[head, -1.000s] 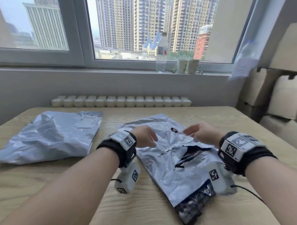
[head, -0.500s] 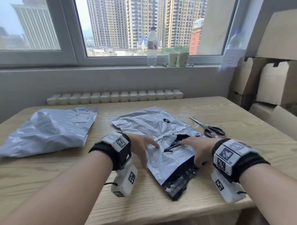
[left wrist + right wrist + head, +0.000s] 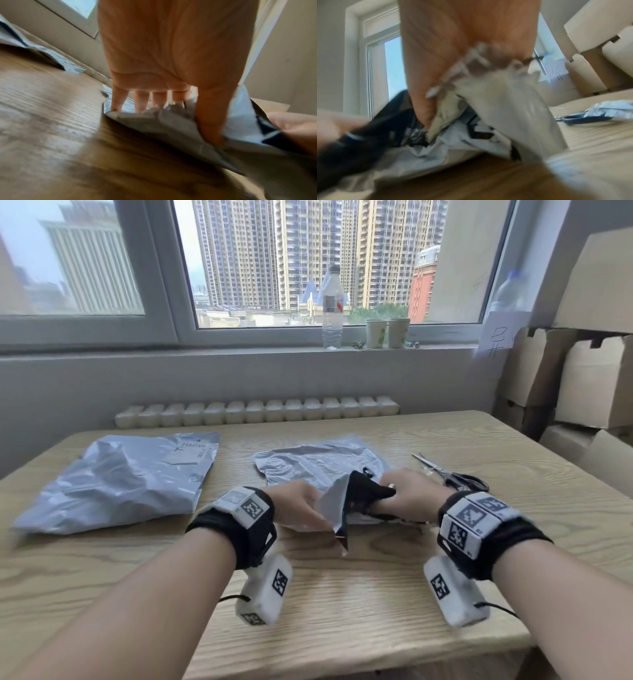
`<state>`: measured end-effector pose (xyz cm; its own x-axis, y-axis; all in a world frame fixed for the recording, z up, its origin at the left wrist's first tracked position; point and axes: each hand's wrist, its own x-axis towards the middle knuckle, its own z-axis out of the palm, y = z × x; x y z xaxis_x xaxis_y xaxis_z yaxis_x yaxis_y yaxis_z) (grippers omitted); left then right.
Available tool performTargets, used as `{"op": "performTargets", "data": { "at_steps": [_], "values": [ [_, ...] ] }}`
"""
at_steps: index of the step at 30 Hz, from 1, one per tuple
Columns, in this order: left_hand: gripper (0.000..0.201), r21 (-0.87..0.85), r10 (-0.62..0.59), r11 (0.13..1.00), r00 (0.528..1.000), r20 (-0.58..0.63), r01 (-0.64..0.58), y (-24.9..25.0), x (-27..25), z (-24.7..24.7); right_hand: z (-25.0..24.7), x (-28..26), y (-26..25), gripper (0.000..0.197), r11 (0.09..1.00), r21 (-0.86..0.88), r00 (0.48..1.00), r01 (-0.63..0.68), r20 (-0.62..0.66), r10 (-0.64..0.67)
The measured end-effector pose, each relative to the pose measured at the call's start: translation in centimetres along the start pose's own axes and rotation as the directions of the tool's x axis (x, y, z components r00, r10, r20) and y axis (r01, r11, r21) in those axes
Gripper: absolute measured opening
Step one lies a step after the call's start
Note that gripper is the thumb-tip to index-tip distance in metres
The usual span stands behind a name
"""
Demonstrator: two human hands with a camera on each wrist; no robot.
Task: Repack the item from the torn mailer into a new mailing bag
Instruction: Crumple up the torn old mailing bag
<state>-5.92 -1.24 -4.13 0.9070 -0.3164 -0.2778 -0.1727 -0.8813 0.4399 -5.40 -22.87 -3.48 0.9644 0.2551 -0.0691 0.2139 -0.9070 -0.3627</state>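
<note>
The torn mailer [image 3: 318, 460] lies crumpled at mid table, silver-grey outside and black inside. My left hand [image 3: 298, 506] grips the grey flap left of the tear; in the left wrist view its thumb [image 3: 209, 121] presses the torn mailer [image 3: 163, 124] against the fingers behind. My right hand [image 3: 409, 496] grips the raised black-lined flap on the right, its thumb [image 3: 421, 105] clamped on bunched film. White, black-patterned packaging [image 3: 465, 136] shows inside the tear. The new mailing bag [image 3: 120, 477], grey with a label, lies flat at the left, apart from both hands.
Scissors [image 3: 452, 477] lie just right of my right hand. Stacked cardboard boxes [image 3: 596, 378] stand along the table's right side. A water bottle [image 3: 332, 306] and two cups [image 3: 387, 332] stand on the windowsill. The table's [image 3: 342, 594] front edge is close below my wrists.
Both hands went from lying flat on the torn mailer to gripping the film on either side of the tear. The flaps are now lifted and pulled apart, showing the black lining.
</note>
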Motion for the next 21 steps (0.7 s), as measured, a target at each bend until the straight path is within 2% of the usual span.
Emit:
{"op": "performTargets", "data": {
  "at_steps": [1, 3, 6, 8, 11, 14, 16, 18, 19, 21],
  "values": [
    [0.017, -0.020, -0.008, 1.000, 0.999, -0.048, 0.007, -0.3, 0.2, 0.0, -0.1, 0.1, -0.2, 0.035, 0.997, 0.072, 1.000, 0.011, -0.025, -0.009],
    [0.016, -0.080, -0.055, 0.996, 0.991, -0.126, 0.045, -0.8, 0.6, 0.0, -0.2, 0.2, -0.7, 0.034, 0.986, 0.165, 0.998, 0.032, -0.064, -0.022],
    [0.022, -0.175, -0.138, 0.979, 0.976, -0.166, 0.108, -1.3, 1.4, -0.1, -0.2, 0.5, -1.3, 0.037, 0.985, 0.159, 0.995, 0.063, -0.092, -0.049],
    [0.020, -0.211, -0.178, 0.967, 0.970, -0.166, 0.141, -1.8, 1.9, -0.3, 0.1, 0.8, -1.3, 0.050, 0.989, 0.143, 0.998, 0.042, -0.056, -0.034],
    [0.024, -0.288, -0.243, 0.939, 0.954, -0.178, 0.185, -2.5, 2.6, -0.4, 0.8, 1.2, -0.8, 0.082, 0.986, 0.161, 0.998, -0.033, 0.066, 0.023],
    [0.016, -0.323, -0.303, 0.920, 0.926, -0.226, 0.222, -2.5, 2.6, -0.3, 1.7, 1.4, -0.2, 0.094, 0.983, 0.170, 0.981, -0.075, 0.188, 0.042],
    [0.023, -0.381, -0.358, 0.889, 0.904, -0.234, 0.253, -2.6, 2.8, -0.3, 2.5, 1.7, 0.1, 0.099, 0.984, 0.166, 0.983, -0.064, 0.178, 0.034],
    [0.011, -0.430, -0.405, 0.856, 0.890, -0.209, 0.288, -2.6, 2.8, -0.2, 3.1, 2.0, 0.2, 0.101, 0.975, 0.212, 0.991, -0.058, 0.128, 0.031],
    [0.022, -0.445, -0.429, 0.843, 0.877, -0.215, 0.303, -2.9, 3.0, -0.2, 3.3, 2.1, 0.2, 0.099, 0.972, 0.231, 0.993, -0.050, 0.111, 0.025],
    [0.073, -0.413, -0.465, 0.844, 0.850, -0.247, 0.341, -3.3, 3.1, -0.1, 3.5, 2.2, 0.0, 0.091, 0.976, 0.214, 0.993, -0.047, 0.112, 0.023]
  ]
}}
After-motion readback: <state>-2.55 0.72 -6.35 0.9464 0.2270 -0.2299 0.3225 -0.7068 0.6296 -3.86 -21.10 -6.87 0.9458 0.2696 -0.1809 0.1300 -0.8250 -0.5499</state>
